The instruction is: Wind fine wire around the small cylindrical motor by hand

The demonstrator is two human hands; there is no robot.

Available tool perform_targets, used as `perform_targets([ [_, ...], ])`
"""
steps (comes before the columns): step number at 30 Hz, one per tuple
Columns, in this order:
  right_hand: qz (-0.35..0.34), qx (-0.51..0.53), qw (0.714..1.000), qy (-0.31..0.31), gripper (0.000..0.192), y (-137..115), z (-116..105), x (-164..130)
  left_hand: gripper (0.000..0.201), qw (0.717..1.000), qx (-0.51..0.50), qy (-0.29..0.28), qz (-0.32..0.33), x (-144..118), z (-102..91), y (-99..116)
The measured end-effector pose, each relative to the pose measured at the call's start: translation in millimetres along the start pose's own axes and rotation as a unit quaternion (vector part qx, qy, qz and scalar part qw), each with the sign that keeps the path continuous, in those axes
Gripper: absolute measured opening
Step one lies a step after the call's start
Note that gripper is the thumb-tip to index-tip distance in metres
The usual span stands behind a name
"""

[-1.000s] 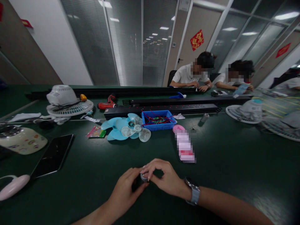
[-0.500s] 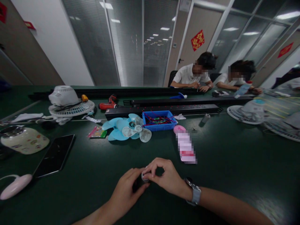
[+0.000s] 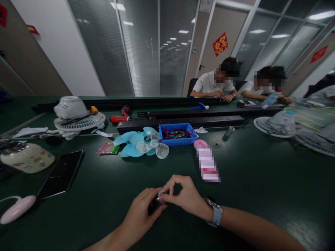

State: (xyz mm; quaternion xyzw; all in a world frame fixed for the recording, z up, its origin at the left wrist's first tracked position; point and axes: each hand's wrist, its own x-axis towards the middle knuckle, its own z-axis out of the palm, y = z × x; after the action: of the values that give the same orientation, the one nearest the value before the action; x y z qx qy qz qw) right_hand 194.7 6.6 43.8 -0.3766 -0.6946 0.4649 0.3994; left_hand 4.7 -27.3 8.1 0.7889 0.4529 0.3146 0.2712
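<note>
Both of my hands meet over the dark green table, near the bottom middle of the head view. My left hand (image 3: 142,212) curls its fingers and thumb around a small round metal part (image 3: 161,196), steadying it from the left side. From the right, my right hand (image 3: 181,193) pinches at the top of this part with thumb and forefinger, the other fingers curled. Most of the part is hidden behind the fingers, so its exact kind cannot be made out. A watch with a pale strap (image 3: 216,213) sits on my right wrist.
Ahead lie light-blue fan blades (image 3: 133,141), a blue bin (image 3: 180,141) of wires and a pink-backed item (image 3: 208,164). A tablet-like device (image 3: 61,174) lies left; a silver cylinder (image 3: 229,132) stands right. Beyond are a red drill (image 3: 120,118), black rails and two people.
The thumb and forefinger of my right hand have shifted slightly on top of the round metal part. My left hand stays where it was.
</note>
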Motion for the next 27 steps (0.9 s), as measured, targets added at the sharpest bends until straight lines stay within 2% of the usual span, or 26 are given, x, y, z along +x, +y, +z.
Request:
perform_targets([
  [7, -0.013, -0.022, 1.000, -0.012, 0.027, 0, -2, 1, 0.030, 1.000, -0.006, 0.011, 0.007, -1, 0.3, -1],
  [12, -0.053, -0.055, 0.997, -0.016, 0.025, -1, -4, 1, 0.032, 1.000, -0.012, 0.013, 0.006, -1, 0.9, -2],
  [20, -0.110, -0.080, 0.988, -0.072, 0.021, 3, -9, 4, 0.037, 1.000, -0.009, 0.010, 0.005, -2, 2.0, -4],
  [27, -0.110, -0.087, 0.985, -0.104, 0.019, 5, -13, 7, 0.033, 1.000, -0.011, 0.001, 0.006, -1, 1.3, -2],
])
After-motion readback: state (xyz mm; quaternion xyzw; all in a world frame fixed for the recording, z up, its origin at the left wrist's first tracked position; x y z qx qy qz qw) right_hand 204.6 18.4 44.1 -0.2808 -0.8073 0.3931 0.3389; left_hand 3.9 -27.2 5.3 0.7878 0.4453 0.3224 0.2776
